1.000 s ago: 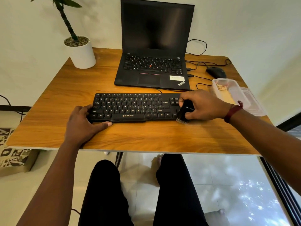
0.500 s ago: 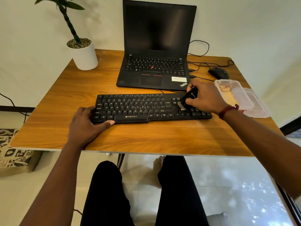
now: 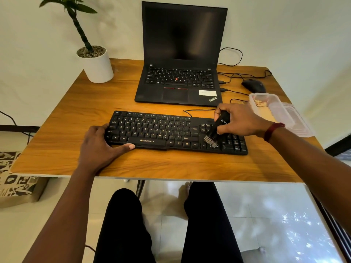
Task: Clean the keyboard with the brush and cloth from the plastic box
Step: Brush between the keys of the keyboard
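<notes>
Black plastic and grey bristles are what I'm watching: the brush [image 3: 216, 130] is gripped in the right hand [image 3: 241, 120], fingers and thumb wrapped round its handle, with the bristle end pointing down and towards me, below the fingers. The bristles touch the lower key rows at the right part of the keyboard [image 3: 161, 131], about where the arrow keys sit. A second ago the bristles hung off the front edge of the keyboard; half a second ago the hand had carried them back up to the far rows; now they are down near the front again. I read that as repeated far-to-near strokes over one strip of keys, so brushing is under way but covers only the right section so far. The left hand [image 3: 98, 147] has not shifted: it holds the keyboard's left end, thumb laid along the front edge, steadying it on the bench [image 3: 171, 166]. The plastic box [image 3: 281, 111] stands open just beyond the right wrist, on its outer side. I cannot tell whether the cloth is inside it. My judgement is that the middle and left keys are next, with wiping yet to come.
</notes>
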